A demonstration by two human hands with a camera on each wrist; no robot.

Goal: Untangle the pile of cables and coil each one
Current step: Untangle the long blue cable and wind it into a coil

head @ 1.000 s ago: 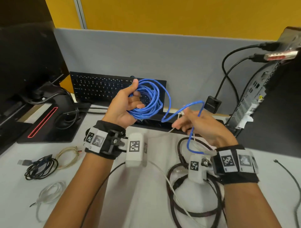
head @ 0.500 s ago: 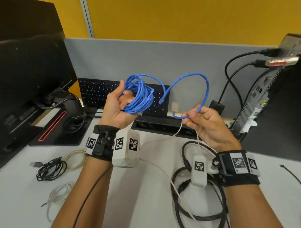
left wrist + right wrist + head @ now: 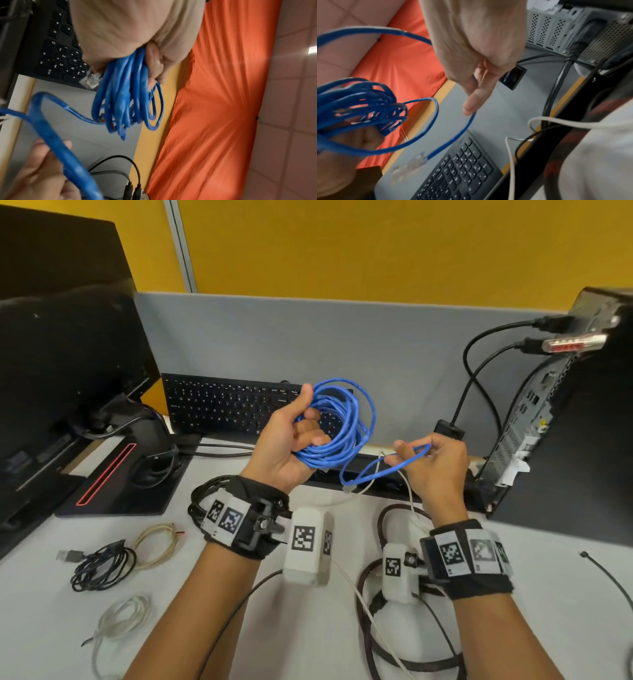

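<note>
Item 1, blue cable: a bundle of many loops held in the air above the desk, in front of the keyboard, at about 12 o'clock from the left wrist. A loose tail leaves the bundle toward 4 o'clock, dips, and runs across to the right hand; its clear plug end hangs just above the desk. A second clear plug shows beside the bundle in the left wrist view.

Item 2, left hand: palm up, fingers curled round the bundle, thumb raised over the top of the loops.

Item 3, right hand: at 3 o'clock from the bundle, well apart from the left hand. Thumb and fingers pinch the tail, which runs along the extended fingers in the right wrist view.

Item 4, desk, white. At 9 o'clock from the left wrist: a coiled black USB cable touching a coiled beige cable. At 7 o'clock: a coiled white cable. Below the right wrist: a thick dark cable in loose loops with a thin white cable crossing it.

Item 5, surroundings: monitor at 10 o'clock, computer tower at 2 o'clock with black leads plugged in.
</note>
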